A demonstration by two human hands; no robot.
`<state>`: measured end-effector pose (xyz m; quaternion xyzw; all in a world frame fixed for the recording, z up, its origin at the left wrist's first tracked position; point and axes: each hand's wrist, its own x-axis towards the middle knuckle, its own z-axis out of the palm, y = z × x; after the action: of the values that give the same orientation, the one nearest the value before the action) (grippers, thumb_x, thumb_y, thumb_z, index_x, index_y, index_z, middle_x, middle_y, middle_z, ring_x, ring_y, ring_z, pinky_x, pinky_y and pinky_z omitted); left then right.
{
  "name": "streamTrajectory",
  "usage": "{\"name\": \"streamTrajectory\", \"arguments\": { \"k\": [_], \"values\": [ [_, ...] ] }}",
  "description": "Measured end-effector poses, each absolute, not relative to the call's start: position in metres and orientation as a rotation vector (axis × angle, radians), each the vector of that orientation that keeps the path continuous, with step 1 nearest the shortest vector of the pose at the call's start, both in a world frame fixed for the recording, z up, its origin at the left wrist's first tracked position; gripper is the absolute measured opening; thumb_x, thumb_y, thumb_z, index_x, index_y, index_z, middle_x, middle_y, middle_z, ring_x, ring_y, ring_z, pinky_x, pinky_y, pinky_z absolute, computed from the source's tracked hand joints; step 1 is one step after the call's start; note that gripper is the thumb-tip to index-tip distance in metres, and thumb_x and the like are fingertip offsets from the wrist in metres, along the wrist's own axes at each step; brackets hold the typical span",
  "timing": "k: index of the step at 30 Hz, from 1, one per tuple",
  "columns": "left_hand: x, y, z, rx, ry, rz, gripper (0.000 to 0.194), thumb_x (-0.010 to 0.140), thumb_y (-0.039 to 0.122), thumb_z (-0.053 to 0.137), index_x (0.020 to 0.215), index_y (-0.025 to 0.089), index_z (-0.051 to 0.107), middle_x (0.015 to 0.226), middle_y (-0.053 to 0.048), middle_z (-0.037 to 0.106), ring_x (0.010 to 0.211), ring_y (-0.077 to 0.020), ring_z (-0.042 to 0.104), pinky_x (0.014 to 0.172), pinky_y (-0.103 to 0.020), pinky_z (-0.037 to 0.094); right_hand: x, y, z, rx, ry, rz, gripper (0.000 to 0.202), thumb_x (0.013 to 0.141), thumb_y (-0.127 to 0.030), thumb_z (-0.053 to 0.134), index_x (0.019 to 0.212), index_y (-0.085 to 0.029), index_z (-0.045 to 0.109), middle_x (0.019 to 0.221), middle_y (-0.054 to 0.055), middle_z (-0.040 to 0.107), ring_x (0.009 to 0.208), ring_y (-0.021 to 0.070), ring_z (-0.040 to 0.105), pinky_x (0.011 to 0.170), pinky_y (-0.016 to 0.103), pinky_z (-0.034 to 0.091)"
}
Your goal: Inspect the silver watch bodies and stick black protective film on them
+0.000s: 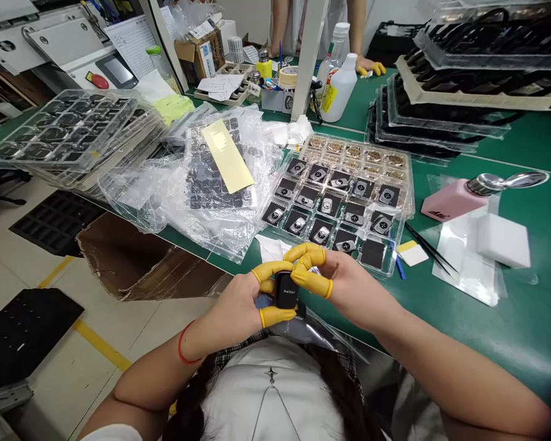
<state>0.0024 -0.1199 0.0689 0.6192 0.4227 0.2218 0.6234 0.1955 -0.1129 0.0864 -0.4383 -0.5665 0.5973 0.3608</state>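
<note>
My left hand (236, 306), with yellow finger cots, holds a small black smartwatch case (285, 293) by its sides, close to my chest. Its dark face reads "hello!". My right hand (349, 288), also in yellow finger cots, is closed with thumb and fingertips pinched at the case's upper right corner. Whether a thin film is between them cannot be made out. Below the case, a clear plastic sheet (310, 331) with another "hello!" label lies at the table edge. Just beyond my hands, a clear tray (392, 267) carries several silver watch cases on black squares, backs up.
Plastic bags (151, 193) and a sheet of black stickers (206, 177) lie left of the tray. Tweezers (429, 246), a pink pump bottle (447, 199) and a white foam block (504, 240) are at right. Stacked trays (441, 128) rise behind. Across the table is another person's hand (370, 66).
</note>
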Motion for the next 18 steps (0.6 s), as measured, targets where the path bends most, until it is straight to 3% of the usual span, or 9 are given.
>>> {"name": "streamTrajectory", "arguments": {
  "k": [12, 18],
  "values": [
    [0.0017, -0.1177, 0.0734, 1.43, 0.966, 0.435, 0.061, 0.075, 0.026, 0.074, 0.132, 0.026, 0.051, 0.093, -0.001, 0.073, 0.087, -0.0185, 0.069, 0.08, -0.027, 0.052, 0.1961, -0.111, 0.0864, -1.122, -1.53, 1.581, 0.023, 0.084, -0.041, 0.065, 0.079, -0.019, 0.064, 0.091, 0.003, 0.063, 0.087, 0.0168, 0.059, 0.086, 0.032, 0.046],
    [0.001, -0.1164, 0.0723, 1.427, 0.958, 0.414, 0.06, 0.076, 0.026, 0.074, 0.131, 0.032, 0.05, 0.092, 0.003, 0.072, 0.087, -0.0161, 0.069, 0.081, -0.026, 0.051, 0.1975, -0.1113, 0.0845, -1.095, -1.514, 1.608, 0.019, 0.086, -0.036, 0.064, 0.079, -0.019, 0.064, 0.092, 0.002, 0.062, 0.087, 0.0155, 0.058, 0.084, 0.03, 0.046]
  ]
}}
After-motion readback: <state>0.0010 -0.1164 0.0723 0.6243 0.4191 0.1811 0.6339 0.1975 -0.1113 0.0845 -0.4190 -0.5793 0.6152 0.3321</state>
